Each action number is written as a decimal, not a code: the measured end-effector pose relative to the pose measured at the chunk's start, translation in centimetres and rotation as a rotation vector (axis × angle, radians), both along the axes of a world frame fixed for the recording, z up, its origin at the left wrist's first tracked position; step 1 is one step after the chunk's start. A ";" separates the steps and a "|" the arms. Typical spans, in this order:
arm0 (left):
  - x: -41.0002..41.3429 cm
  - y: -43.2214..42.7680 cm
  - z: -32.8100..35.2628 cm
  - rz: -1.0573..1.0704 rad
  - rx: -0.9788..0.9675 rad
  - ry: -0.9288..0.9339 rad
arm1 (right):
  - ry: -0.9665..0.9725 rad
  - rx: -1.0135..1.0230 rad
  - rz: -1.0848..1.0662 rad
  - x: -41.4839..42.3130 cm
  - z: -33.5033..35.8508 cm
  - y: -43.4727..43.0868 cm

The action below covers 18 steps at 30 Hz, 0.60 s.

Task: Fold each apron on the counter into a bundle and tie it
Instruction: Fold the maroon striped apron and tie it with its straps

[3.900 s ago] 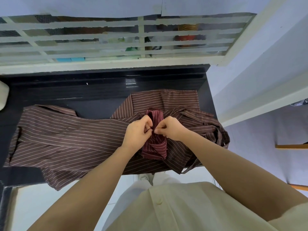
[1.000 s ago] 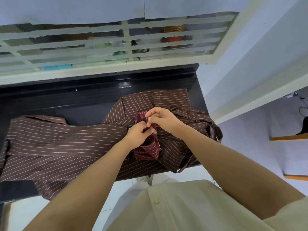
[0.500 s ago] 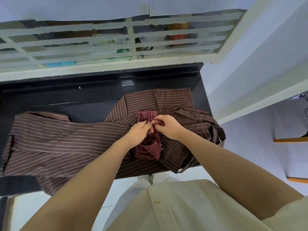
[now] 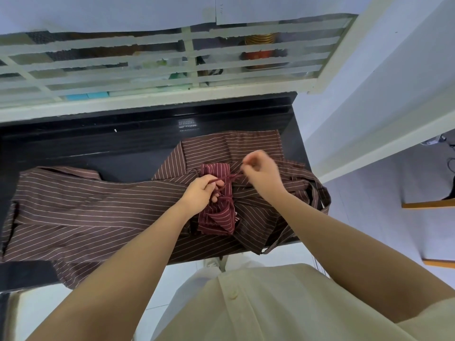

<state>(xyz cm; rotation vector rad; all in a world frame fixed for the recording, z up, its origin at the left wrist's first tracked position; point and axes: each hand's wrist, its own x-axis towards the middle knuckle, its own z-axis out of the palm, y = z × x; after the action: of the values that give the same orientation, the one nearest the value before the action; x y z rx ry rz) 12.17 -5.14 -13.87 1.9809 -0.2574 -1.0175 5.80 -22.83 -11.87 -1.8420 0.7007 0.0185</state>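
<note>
A small maroon striped apron bundle (image 4: pixel 218 217) lies on top of brown striped aprons (image 4: pixel 86 212) spread over the black counter (image 4: pixel 73 148). My left hand (image 4: pixel 200 193) grips one end of the bundle's thin maroon strap (image 4: pixel 227 178) at the bundle's left side. My right hand (image 4: pixel 261 175) pinches the other end of the strap, up and to the right of the bundle. The strap runs taut between the two hands across the bundle's upper half. The right hand is motion-blurred.
A white barred window frame (image 4: pixel 172 77) stands behind the counter, with jars and boxes behind it. A white wall and ledge (image 4: pixel 369 134) close off the right end. The brown aprons hang over the counter's front edge (image 4: pixel 73 279).
The two hands, close together on the bundle half a second ago, have drawn apart. My right hand moved up and right, pulling the strap taut; the left stays at the bundle.
</note>
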 end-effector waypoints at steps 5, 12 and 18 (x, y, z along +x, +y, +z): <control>-0.1 0.0 0.4 0.068 0.028 -0.054 | 0.184 0.074 0.357 0.2 -1.1 3.5; -0.2 1.0 0.4 0.058 0.036 -0.052 | 0.190 -0.014 0.258 0.5 -1.9 3.7; -0.3 1.7 0.8 0.024 0.052 -0.280 | 0.202 -0.078 0.294 0.2 -2.1 3.5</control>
<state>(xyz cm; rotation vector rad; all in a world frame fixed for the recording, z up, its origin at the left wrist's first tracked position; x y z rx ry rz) 11.89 -3.44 -13.10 2.1675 -0.3612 -0.7361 5.98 -19.33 -13.96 -2.0234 0.5687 0.3782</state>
